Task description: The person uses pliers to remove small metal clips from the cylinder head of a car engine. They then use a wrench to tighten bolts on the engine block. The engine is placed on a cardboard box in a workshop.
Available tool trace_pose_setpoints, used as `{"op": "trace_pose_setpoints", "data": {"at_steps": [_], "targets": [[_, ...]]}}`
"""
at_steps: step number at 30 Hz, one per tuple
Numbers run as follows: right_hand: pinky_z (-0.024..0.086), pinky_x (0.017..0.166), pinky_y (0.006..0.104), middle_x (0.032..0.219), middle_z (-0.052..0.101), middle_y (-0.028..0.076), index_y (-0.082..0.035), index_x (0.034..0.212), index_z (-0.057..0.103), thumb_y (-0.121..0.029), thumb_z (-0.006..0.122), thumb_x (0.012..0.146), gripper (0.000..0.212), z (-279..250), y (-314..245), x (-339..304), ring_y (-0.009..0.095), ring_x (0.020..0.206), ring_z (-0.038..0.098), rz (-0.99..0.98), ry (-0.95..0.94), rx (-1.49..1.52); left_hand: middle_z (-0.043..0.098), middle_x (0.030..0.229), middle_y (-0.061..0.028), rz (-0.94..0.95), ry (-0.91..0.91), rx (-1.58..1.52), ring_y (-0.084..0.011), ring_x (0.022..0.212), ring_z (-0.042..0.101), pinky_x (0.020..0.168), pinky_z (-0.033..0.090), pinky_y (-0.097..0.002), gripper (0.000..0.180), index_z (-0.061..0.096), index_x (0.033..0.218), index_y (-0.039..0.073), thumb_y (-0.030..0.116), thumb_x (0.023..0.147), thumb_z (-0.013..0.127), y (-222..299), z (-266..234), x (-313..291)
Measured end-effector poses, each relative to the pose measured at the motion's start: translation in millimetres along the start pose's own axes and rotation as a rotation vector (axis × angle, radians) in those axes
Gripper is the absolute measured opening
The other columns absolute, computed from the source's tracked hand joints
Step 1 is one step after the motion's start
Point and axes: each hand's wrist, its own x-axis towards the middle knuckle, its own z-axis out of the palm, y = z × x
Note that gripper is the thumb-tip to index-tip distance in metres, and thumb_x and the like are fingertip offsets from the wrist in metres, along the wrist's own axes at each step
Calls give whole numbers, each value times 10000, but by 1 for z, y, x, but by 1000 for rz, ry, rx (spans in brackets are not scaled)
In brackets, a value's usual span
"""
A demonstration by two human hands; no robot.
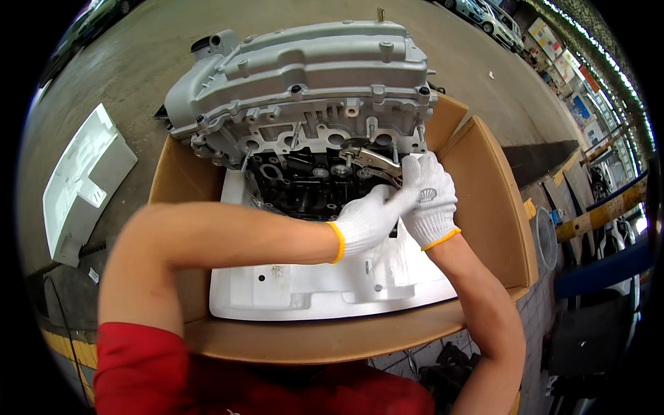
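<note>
A silver engine [325,76] stands upright in a cardboard box, its row of ports and studs facing me. Locking pliers [373,160] reach in along the port face, jaws by a stud; what the jaws bite is too small to tell. My right hand [429,200], in a white knit glove with a yellow cuff, is closed around the handle end of the pliers. Gloved the same way, my left hand [365,220] crosses in from the left and closes at the handles too, against the right hand. The fingers of both hands hide the handle ends.
The cardboard box [494,200] has walls on both sides and a front flap. White foam [277,294] lies under the engine's near side. Another white foam piece [86,187] rests on the floor at left. A blue post [605,270] stands at right; parked cars [491,24] are farther off.
</note>
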Motion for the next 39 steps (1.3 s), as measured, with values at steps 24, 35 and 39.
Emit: {"op": "trace_pose_setpoints", "data": {"at_steps": [24, 35, 39], "targets": [[560, 810, 534, 1044, 650, 261, 20, 1154, 624, -168, 830, 823, 433, 14, -50, -19, 440, 928, 672, 287, -98, 258, 723, 945, -92, 793, -252, 1182, -313, 883, 726, 835, 582, -442, 231, 670, 987, 59, 231, 891, 789, -39, -225, -151], [568, 794, 527, 1072, 671, 233, 5, 1106, 666, -141, 887, 729, 460, -20, -43, 1, 448, 939, 690, 67, 96, -140, 696, 873, -61, 878, -362, 1221, -250, 829, 718, 792, 562, -386, 217, 671, 891, 85, 280, 900, 766, -49, -234, -149], [536, 814, 523, 1075, 669, 224, 3, 1133, 640, -94, 862, 730, 470, -24, -50, 4, 448, 970, 664, 71, 65, -163, 671, 817, -46, 905, -334, 1238, -218, 779, 690, 779, 553, -354, 209, 688, 831, 96, 286, 899, 744, -61, -234, -150]]}}
